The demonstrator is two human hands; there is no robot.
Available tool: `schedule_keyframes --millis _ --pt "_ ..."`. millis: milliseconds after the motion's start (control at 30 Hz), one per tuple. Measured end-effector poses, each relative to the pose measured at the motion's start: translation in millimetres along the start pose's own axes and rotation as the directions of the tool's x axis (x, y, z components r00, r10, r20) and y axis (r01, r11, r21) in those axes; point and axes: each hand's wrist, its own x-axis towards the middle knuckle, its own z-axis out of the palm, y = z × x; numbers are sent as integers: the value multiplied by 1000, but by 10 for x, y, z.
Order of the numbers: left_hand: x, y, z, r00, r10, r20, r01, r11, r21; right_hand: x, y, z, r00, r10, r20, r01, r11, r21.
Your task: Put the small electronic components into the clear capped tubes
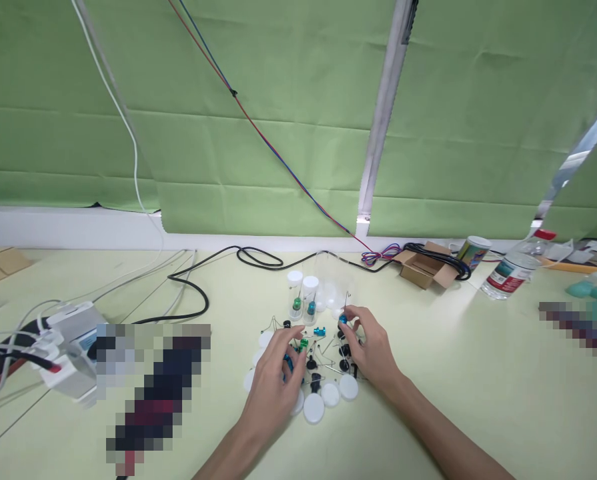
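My left hand (274, 375) rests on the pale table over a heap of small parts, its fingertips pinching a green part (303, 344); a blue piece (288, 365) shows under the palm. My right hand (371, 347) grips a small blue part with a thin wire pin (343, 318) between thumb and forefinger. Between the hands lie black parts (313, 380), a loose blue part (319, 331) and several white round caps (313, 407). Just behind stand two small clear vials with white caps (302, 299), coloured parts inside.
A black cable (198, 293) loops across the table's back. A white power strip (71, 353) sits left. An open cardboard box (423, 267), a can (473, 252) and a lying plastic bottle (511, 273) are back right. Green blinds hang behind.
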Motion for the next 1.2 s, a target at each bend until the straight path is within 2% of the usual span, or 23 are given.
schedule_keyframes --millis 433,500,600,767,900,1000,1067,1133,1200 --pt "24 20 -14 994 87 60 -95 982 161 -19 -2 -18 999 15 34 -16 1000 22" --pt "48 68 -36 993 75 97 -92 977 191 -23 -5 -18 999 34 35 -35 998 43" --pt "62 207 -63 985 -9 171 -25 980 197 -25 -22 -24 998 48 43 -51 995 84" --pt "48 441 -78 951 -62 304 5 983 185 -36 -63 -30 997 48 65 -54 994 97" --pt "184 438 -102 924 -95 370 74 995 70 -48 -84 -17 999 36 30 -39 996 82" --pt "368 384 -105 940 -149 308 177 982 -67 -53 -87 -3 999 43 -8 -42 997 71" --pt "491 380 -85 930 -159 330 221 963 -157 -57 -82 7 998 58 -21 -57 996 71" --pt "605 417 -48 922 -136 363 222 953 -207 -61 -75 15 997 69 -36 -66 995 75" --pt "712 485 3 942 -79 325 147 970 -192 -63 -73 20 996 75 -52 -71 994 80"
